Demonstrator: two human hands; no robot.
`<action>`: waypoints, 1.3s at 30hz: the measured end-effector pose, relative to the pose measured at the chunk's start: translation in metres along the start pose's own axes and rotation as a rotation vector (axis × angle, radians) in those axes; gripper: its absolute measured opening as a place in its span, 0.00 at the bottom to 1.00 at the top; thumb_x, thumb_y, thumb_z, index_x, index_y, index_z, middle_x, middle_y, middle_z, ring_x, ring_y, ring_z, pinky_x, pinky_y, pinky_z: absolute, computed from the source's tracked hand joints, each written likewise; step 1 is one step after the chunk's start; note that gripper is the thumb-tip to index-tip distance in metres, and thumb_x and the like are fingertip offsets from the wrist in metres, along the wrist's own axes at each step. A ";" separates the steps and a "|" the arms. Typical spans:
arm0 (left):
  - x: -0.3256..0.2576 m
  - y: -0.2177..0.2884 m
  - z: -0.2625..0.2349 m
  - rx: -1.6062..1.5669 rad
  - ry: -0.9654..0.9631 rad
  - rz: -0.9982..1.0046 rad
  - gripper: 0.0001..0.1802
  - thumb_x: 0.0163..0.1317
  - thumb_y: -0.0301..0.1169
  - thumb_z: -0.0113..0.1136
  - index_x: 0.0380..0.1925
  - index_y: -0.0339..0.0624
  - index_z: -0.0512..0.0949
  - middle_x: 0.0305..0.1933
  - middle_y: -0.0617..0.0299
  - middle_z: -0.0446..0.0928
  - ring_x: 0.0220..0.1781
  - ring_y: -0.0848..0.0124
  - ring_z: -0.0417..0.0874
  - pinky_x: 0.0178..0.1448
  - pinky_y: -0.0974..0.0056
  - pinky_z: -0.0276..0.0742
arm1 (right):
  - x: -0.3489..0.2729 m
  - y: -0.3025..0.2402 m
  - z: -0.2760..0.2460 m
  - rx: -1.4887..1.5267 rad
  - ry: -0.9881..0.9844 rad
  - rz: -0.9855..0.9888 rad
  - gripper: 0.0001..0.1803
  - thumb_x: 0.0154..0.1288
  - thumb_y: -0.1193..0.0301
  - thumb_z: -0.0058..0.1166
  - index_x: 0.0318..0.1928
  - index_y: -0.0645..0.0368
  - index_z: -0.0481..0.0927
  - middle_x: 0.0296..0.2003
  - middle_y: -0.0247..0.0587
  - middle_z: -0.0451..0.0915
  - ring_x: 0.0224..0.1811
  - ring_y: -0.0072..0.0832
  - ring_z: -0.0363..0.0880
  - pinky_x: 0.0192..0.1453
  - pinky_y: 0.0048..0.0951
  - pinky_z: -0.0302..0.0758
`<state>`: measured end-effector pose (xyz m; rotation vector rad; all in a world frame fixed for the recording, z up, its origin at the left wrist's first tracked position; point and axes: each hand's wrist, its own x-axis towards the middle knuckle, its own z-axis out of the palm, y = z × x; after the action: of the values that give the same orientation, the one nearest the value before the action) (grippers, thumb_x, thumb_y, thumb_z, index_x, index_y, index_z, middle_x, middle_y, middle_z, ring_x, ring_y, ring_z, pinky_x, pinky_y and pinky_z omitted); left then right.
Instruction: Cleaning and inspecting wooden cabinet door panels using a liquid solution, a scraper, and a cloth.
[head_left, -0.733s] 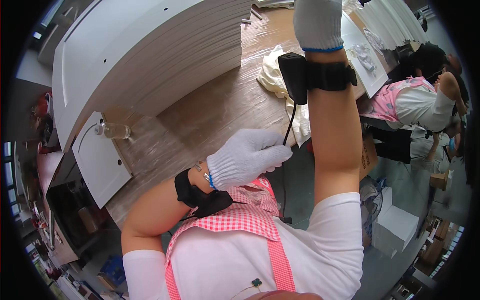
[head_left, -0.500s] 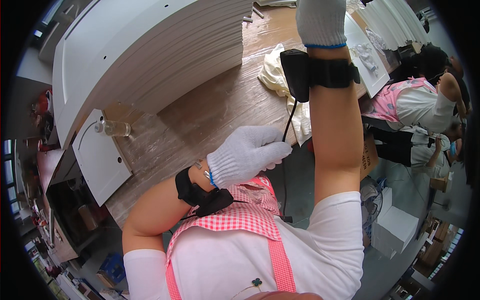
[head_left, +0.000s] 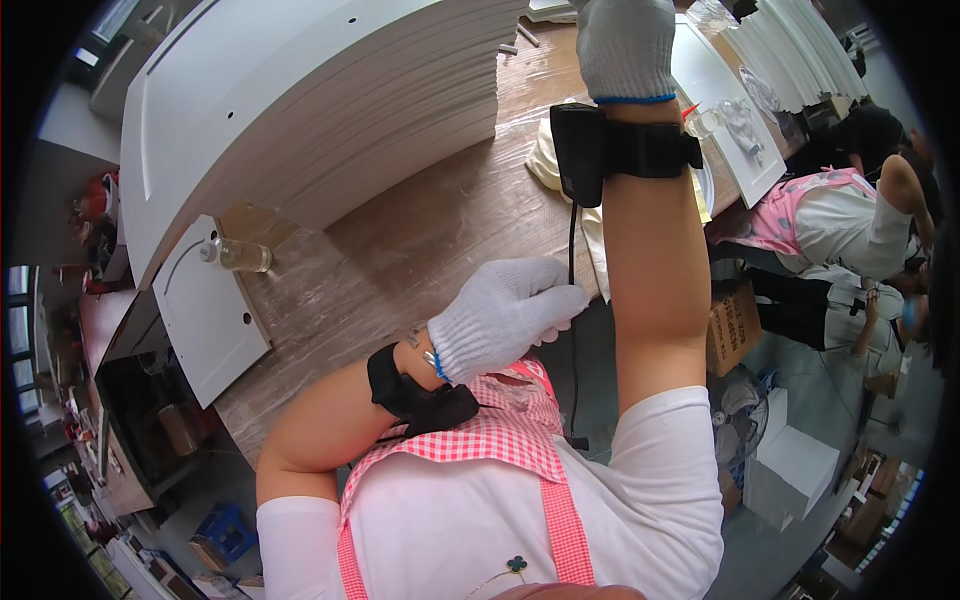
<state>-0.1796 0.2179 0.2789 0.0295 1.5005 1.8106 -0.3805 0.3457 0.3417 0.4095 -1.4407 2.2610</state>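
My left hand [head_left: 510,310], in a white knit glove, is held in front of my apron near the table edge. Its fingers are curled in with the thumb against them; anything inside is hidden. A black cable [head_left: 573,240] from my right wrist strap runs down past its fingertips. My right hand [head_left: 628,50], gloved too, reaches far forward over the table, and its fingers lie beyond the upper picture edge. Beside my right forearm lies a pale yellow cloth [head_left: 543,160], partly covered by the arm. Left of that arm rises a tall stack of white panels [head_left: 400,140].
A clear bottle [head_left: 243,256] stands by a white panel [head_left: 205,310] at the left of the film-covered table [head_left: 400,235]. Another white panel [head_left: 735,120] and a red-tipped bottle [head_left: 703,122] are at right. Two co-workers [head_left: 830,220], a cardboard box [head_left: 733,328] and a fan [head_left: 738,410] are beyond.
My right arm has shifted slightly left, and the red-tipped bottle beside it has come into sight. The left hand stays curled, a little further right and lower in the picture.
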 end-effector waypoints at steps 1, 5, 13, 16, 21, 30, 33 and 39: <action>-0.001 0.001 0.000 -0.001 0.005 0.002 0.13 0.69 0.35 0.63 0.28 0.37 0.79 0.26 0.67 0.75 0.27 0.81 0.72 0.30 0.73 0.67 | -0.001 -0.001 0.003 0.004 -0.004 0.002 0.19 0.74 0.71 0.53 0.60 0.69 0.77 0.45 0.37 0.83 0.45 0.24 0.81 0.54 0.25 0.78; -0.002 0.000 -0.001 0.061 -0.031 -0.021 0.15 0.69 0.37 0.63 0.29 0.36 0.80 0.27 0.66 0.77 0.29 0.80 0.74 0.32 0.72 0.70 | -0.010 -0.004 0.007 0.076 -0.018 0.029 0.19 0.74 0.70 0.52 0.60 0.68 0.77 0.47 0.40 0.82 0.48 0.27 0.81 0.57 0.27 0.78; 0.001 -0.007 -0.005 0.197 -0.100 -0.110 0.16 0.69 0.38 0.63 0.34 0.33 0.81 0.32 0.63 0.80 0.34 0.78 0.79 0.40 0.70 0.76 | -0.030 -0.009 0.007 0.110 0.083 0.114 0.18 0.74 0.72 0.50 0.60 0.67 0.76 0.51 0.41 0.80 0.51 0.28 0.81 0.59 0.30 0.78; 0.006 -0.009 -0.010 0.389 0.106 0.178 0.24 0.65 0.47 0.64 0.43 0.32 0.83 0.40 0.52 0.86 0.41 0.68 0.86 0.48 0.64 0.80 | -0.036 -0.010 0.004 0.127 0.082 0.101 0.19 0.74 0.73 0.50 0.61 0.68 0.75 0.50 0.41 0.81 0.50 0.28 0.81 0.58 0.30 0.79; 0.007 0.022 -0.008 0.327 0.257 0.301 0.30 0.62 0.49 0.67 0.52 0.33 0.80 0.46 0.50 0.86 0.49 0.64 0.87 0.55 0.62 0.79 | -0.042 -0.014 0.006 0.090 0.079 0.064 0.20 0.73 0.74 0.51 0.62 0.69 0.74 0.50 0.42 0.81 0.49 0.28 0.81 0.59 0.28 0.78; 0.006 0.021 -0.018 0.341 0.272 0.353 0.19 0.68 0.37 0.65 0.52 0.34 0.80 0.46 0.60 0.85 0.49 0.76 0.82 0.53 0.69 0.78 | -0.036 -0.005 0.008 -0.024 -0.023 -0.061 0.21 0.74 0.72 0.51 0.64 0.68 0.75 0.55 0.52 0.81 0.57 0.36 0.82 0.66 0.36 0.78; -0.029 0.034 -0.036 0.188 0.309 0.351 0.22 0.73 0.41 0.60 0.55 0.34 0.78 0.42 0.59 0.83 0.41 0.75 0.83 0.46 0.68 0.80 | -0.027 -0.010 0.001 -0.154 -0.021 -0.040 0.21 0.75 0.71 0.49 0.63 0.70 0.74 0.56 0.52 0.80 0.57 0.36 0.82 0.65 0.36 0.79; -0.154 -0.018 -0.143 -0.508 0.948 0.545 0.26 0.73 0.53 0.55 0.52 0.40 0.78 0.31 0.63 0.77 0.26 0.74 0.75 0.27 0.69 0.70 | 0.002 0.001 -0.015 -0.528 -0.094 -0.106 0.21 0.72 0.66 0.56 0.58 0.68 0.81 0.49 0.47 0.85 0.50 0.27 0.83 0.56 0.26 0.78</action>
<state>-0.1287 0.0133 0.2877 -0.8484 1.6552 2.8371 -0.3832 0.3590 0.3358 0.4091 -1.9328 1.7072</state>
